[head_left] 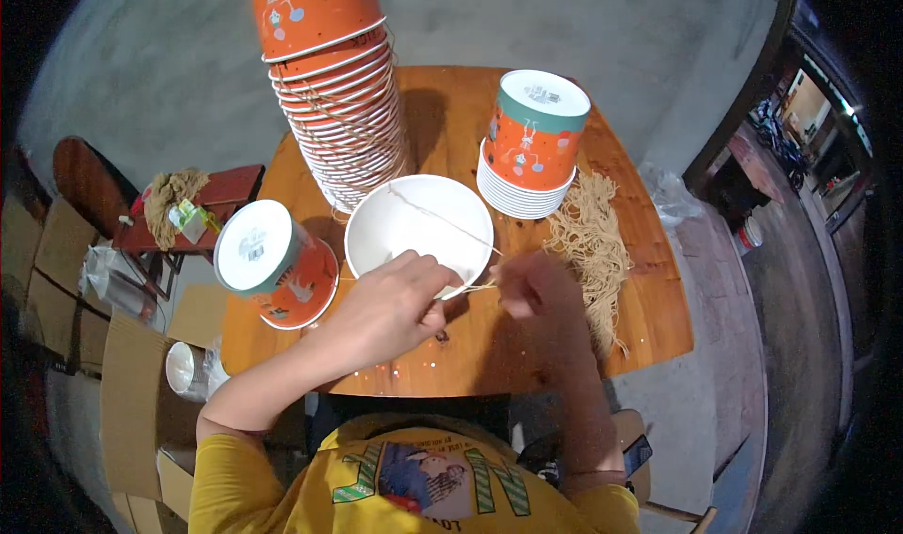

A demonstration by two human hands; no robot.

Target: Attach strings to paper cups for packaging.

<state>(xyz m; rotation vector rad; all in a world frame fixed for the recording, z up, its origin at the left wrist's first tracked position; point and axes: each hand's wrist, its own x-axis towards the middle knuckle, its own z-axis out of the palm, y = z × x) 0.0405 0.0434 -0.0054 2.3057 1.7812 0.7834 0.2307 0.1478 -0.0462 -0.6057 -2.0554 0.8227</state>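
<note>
While a person in a yellow printed shirt (414, 482) leaned over a small wooden surface (649, 318), both bare hands met just in front of a white paper bowl (419, 224) that stood open side up near the middle. The left hand (390, 304) rested at the bowl's near rim, its fingers curled in and closed on a thin pale string (480, 287). The right hand (538, 285), just beside it, was also closed, pinching the other end of that short stretch of string, so the string ran taut between the two hands; the exact grip was hard to make out, since the right hand looked blurred. Another fine strand seemed to lie across the bowl's open mouth. To the right of the hands lay a loose bundle of tan strings (593, 247), spread along the surface toward its near edge. Behind the bundle stood a short stack of bowls (529, 149), upside down, orange and teal on the outside with white rims. At the back left rose a much taller, leaning stack of orange bowls (334, 83), bound with string. To the left of the white bowl, a further small stack of bowls lay tipped (273, 261), its white base facing the camera. Off the surface to the left stood a red stool (230, 191) holding a tangle of string, with cardboard boxes (132, 393) on the floor nearby.
</note>
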